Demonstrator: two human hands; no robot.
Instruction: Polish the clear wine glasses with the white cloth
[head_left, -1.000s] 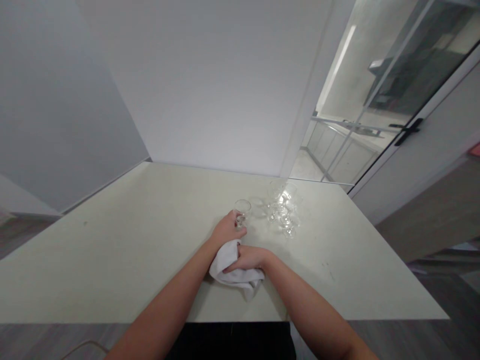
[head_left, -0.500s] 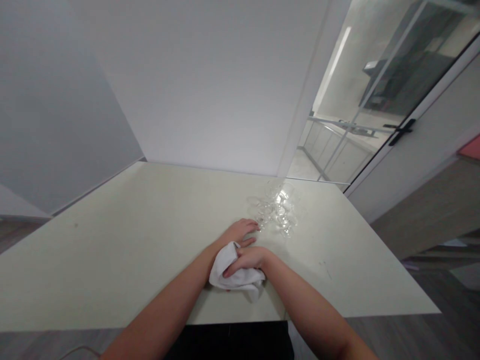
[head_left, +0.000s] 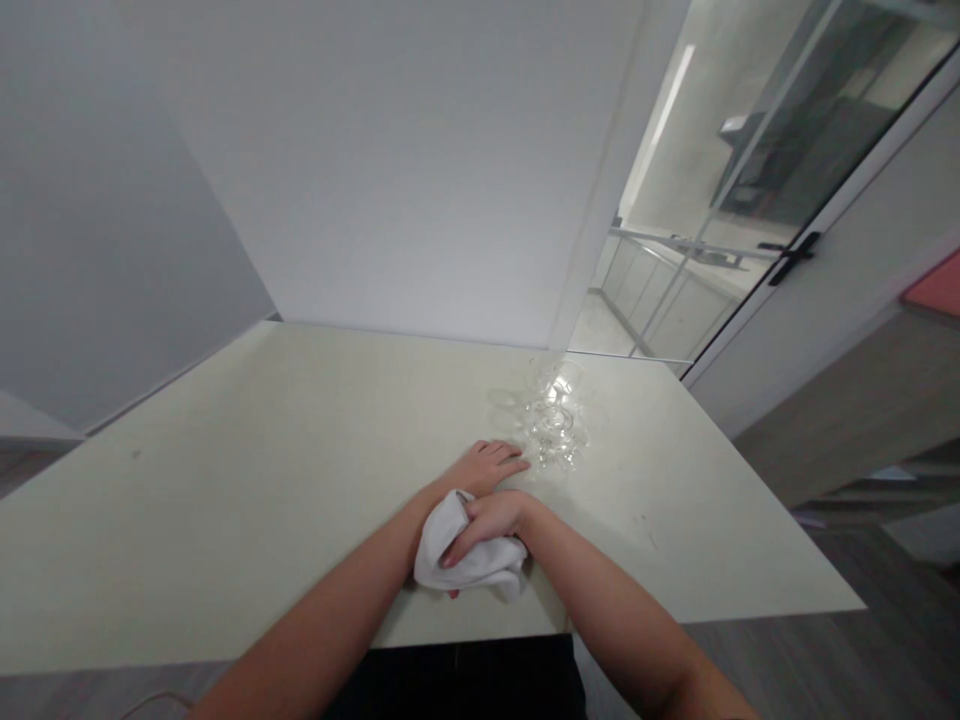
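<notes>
A white cloth (head_left: 480,568) is bunched in my right hand (head_left: 493,515), whose thumb and fingers close around it near the front edge of the table. My left hand (head_left: 489,467) lies low over the table just beyond the cloth, palm down, fingers stretched out and holding nothing. Its fingertips are close to a clear glass piece (head_left: 556,420) with a round centre and petal-like edges; whether they touch it I cannot tell. The cloth rests near my left wrist. Part of my right hand is hidden under the cloth.
The pale table (head_left: 300,450) meets a white wall (head_left: 420,200) at the back. A glazed door with a black handle (head_left: 795,258) stands to the right. Shelving with a red item (head_left: 934,292) is at the far right.
The glass piece looks turned, with its round centre now plainer. My left hand's fingers have spread a little. My right hand keeps its hold on the cloth, and the view has shifted slightly.
</notes>
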